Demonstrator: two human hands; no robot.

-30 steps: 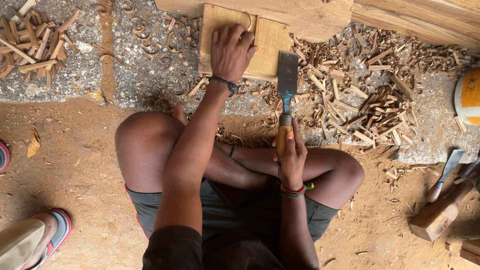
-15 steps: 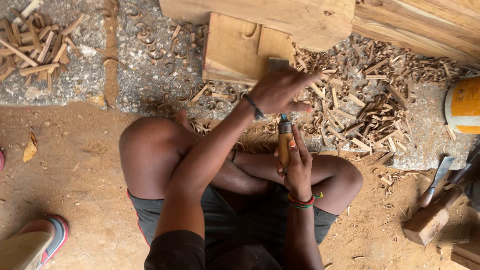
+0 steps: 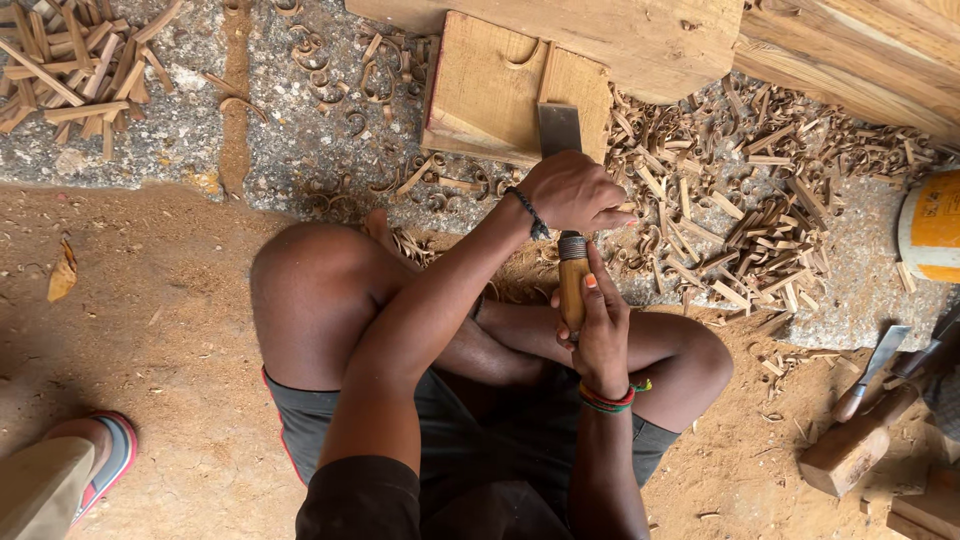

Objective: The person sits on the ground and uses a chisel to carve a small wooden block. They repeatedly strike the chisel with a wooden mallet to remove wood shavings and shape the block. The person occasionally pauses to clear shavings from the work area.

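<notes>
A seated person grips a chisel [image 3: 562, 170] with both hands: the left hand [image 3: 572, 190] is wrapped around its neck and the right hand [image 3: 600, 330] is closed on the wooden handle. The blade rests on a far wood block [image 3: 490, 90], with shavings [image 3: 740, 220] to the right.

left hand [image 3: 572, 190] left the wooden block [image 3: 500, 90] and now grips the chisel [image 3: 566, 210].

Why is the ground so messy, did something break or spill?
Nothing looks broken. Curly wood shavings lie scattered on the ground beside the wooden block, thickest to its right. The left hand grips the chisel near its blade, and the right hand holds the handle. A second chisel lies loose nearby.
</notes>
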